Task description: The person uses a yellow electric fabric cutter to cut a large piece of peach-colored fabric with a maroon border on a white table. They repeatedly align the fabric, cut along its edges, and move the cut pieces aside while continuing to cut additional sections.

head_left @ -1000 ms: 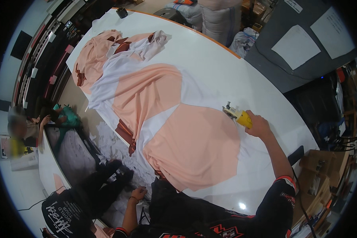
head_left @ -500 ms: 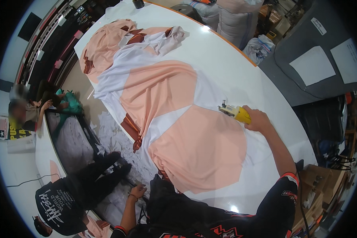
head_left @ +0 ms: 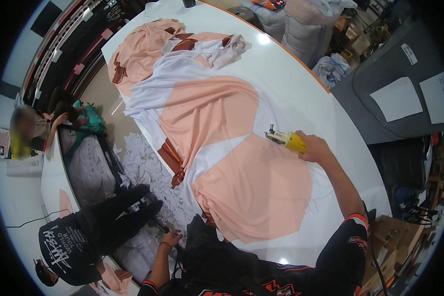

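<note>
My right hand (head_left: 313, 148) grips a yellow electric fabric cutter (head_left: 285, 139) that rests on the cloth, at the edge of a peach panel. White fabric with large peach shapes (head_left: 217, 143) lies spread along a long white table (head_left: 301, 93). My left hand (head_left: 171, 239) hangs low at the table's near edge, fingers curled, beside dark clothing; what it holds is unclear. More of the same cloth lies bunched up (head_left: 153, 44) at the table's far end.
White fabric scraps (head_left: 143, 167) cover the floor left of the table. A person in a black printed top (head_left: 79, 241) crouches there. Another person (head_left: 24, 133) sits further left by a second table (head_left: 52, 182). Cardboard boxes (head_left: 394, 241) stand at the right.
My right hand has pushed the cutter a little further along the edge of the peach panel. The view has shifted slightly; my left hand stays at the table edge.
</note>
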A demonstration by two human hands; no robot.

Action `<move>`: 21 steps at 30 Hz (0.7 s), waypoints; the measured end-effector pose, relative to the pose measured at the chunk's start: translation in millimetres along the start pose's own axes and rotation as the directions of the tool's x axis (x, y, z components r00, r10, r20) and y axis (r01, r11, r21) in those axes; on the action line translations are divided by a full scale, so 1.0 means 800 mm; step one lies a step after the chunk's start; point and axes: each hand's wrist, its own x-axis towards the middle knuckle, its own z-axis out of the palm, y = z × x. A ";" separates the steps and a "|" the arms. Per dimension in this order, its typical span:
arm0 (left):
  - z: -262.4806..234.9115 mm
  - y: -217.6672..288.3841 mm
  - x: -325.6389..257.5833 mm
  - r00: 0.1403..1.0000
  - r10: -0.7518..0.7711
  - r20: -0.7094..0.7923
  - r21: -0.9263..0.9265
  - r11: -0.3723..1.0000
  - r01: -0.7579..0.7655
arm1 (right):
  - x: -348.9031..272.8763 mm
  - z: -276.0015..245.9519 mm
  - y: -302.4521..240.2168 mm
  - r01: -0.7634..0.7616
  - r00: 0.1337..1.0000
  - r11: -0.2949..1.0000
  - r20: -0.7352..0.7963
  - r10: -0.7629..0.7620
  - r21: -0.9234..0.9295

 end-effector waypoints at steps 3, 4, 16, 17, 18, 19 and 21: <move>-0.002 0.001 -0.001 1.000 0.022 -0.016 0.011 1.000 -0.022 | 0.006 0.000 -0.012 -0.007 1.000 1.000 -0.022 0.007 -0.008; -0.003 0.001 -0.001 0.999 0.030 -0.022 0.018 0.999 -0.029 | 0.008 -0.003 -0.018 -0.015 1.000 1.000 -0.014 0.014 -0.013; -0.007 0.007 -0.008 1.000 -0.003 -0.017 -0.050 0.999 0.002 | 0.035 -0.002 -0.062 0.017 1.000 1.000 -0.025 -0.017 -0.006; -0.008 0.004 -0.008 1.000 0.000 -0.023 -0.056 0.998 -0.002 | 0.038 -0.002 -0.067 0.016 0.999 1.000 -0.028 -0.016 0.001; -0.008 0.002 -0.009 1.000 0.004 -0.029 -0.062 0.998 -0.006 | 0.039 -0.003 -0.071 0.012 0.999 1.000 -0.030 -0.012 -0.004; -0.008 -0.001 -0.009 1.000 -0.006 -0.026 -0.075 0.997 0.004 | 0.040 -0.003 -0.075 0.007 0.999 1.000 -0.033 -0.007 -0.009; -0.006 -0.006 -0.011 0.999 -0.028 -0.021 -0.106 0.994 0.025 | 0.043 -0.003 -0.081 0.012 0.999 1.000 -0.041 -0.012 -0.011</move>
